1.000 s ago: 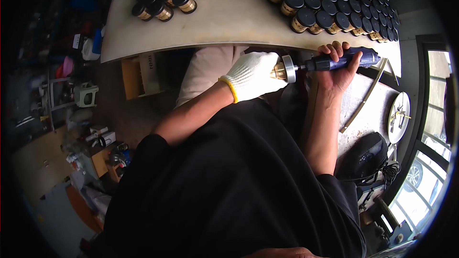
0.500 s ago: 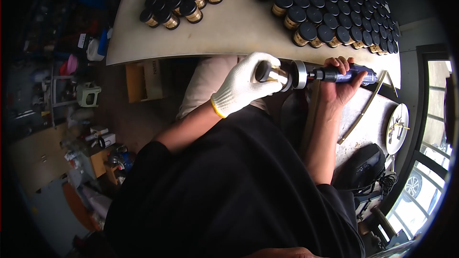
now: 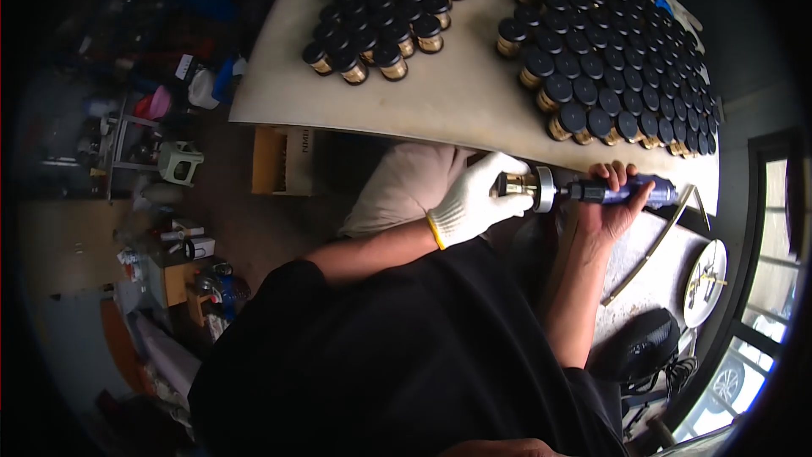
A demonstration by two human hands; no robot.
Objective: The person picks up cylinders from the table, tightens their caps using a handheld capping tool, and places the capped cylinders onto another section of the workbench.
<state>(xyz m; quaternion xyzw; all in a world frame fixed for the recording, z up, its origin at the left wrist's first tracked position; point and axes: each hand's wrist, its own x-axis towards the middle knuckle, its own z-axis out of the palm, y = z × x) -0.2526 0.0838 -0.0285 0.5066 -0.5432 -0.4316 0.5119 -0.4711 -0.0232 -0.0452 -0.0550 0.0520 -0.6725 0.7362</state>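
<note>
My left hand (image 3: pixel 472 200), in a white knit glove with a yellow cuff, is closed around a small jar (image 3: pixel 514 185) with a gold-toned body, held on its side. One end of the jar sits at a round silver cup-like head (image 3: pixel 545 189). That head is on the shaft of a blue and black power screwdriver (image 3: pixel 650 191). Bare, my right hand (image 3: pixel 613 211) wraps around the screwdriver's body from below, fingers over the top. The jar's end inside the cup is hidden.
Two groups of black-lidded jars (image 3: pixel 364 21) (image 3: pixel 626 76) stand on the pale table (image 3: pixel 457 97). To the right are a bent metal strip (image 3: pixel 651 250), a white round dish (image 3: pixel 705 283) with small pieces, and a black object (image 3: pixel 643 343) with cables. A cardboard box (image 3: pixel 271 161) lies below.
The jar, which was apart from or just at the silver head's rim and tilted, is now lined up against it. My view has shifted, so the table and hands appear lower and further right.
</note>
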